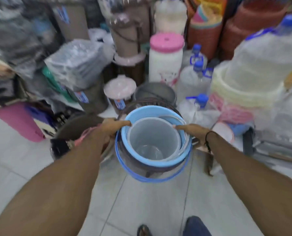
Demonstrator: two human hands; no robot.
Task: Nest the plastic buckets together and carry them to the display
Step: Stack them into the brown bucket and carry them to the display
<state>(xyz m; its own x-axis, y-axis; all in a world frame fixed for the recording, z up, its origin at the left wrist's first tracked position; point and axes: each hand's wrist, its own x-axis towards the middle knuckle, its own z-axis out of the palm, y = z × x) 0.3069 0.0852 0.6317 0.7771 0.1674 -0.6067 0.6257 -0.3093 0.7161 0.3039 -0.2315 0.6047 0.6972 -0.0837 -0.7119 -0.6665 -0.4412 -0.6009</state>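
A nested stack of plastic buckets hangs above the floor in the middle of the head view. A pale grey bucket (153, 133) sits inside a light blue bucket (142, 114), which sits inside a darker bucket with a blue handle (152, 178) drooping at the front. My left hand (110, 129) grips the stack's left rim, thumb over the blue edge. On the right rim my right hand (192, 132) is closed, with a black cord around its wrist. The stack tilts slightly toward me.
Wrapped plastic wares crowd the far side: a white jar with a pink lid (166, 41), clear bottles with blue caps (198, 65), a grey bucket (156, 92), a wrapped cream basin stack (244, 86), a pink bin (17, 120). White tiled floor (150, 205) lies below; my feet show at the bottom.
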